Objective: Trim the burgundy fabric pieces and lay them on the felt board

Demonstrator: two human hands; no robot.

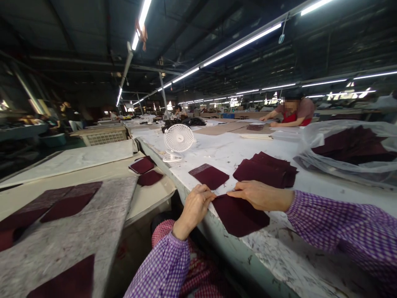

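Note:
A dark maroon fabric piece (240, 217) lies at the near edge of the white-covered table. My left hand (196, 205) pinches its left corner at the table's rim, fingers pressed together. Along the upper edge of the same piece, my right hand (260, 194) is closed with thumb and fingertips on the fabric, its palm partly over the cloth. Just beyond my hands lies another maroon piece (211, 177) with a greyish strip along one end. A fanned stack of maroon pieces (263, 169) sits right behind my right hand.
A small white fan (178, 138) stands at the table's left edge. On the right is a clear plastic bag (310, 159) of maroon pieces. More pieces lie on the grey board (102, 219) at left, across a gap. A co-worker (293, 111) leans over the table farther back.

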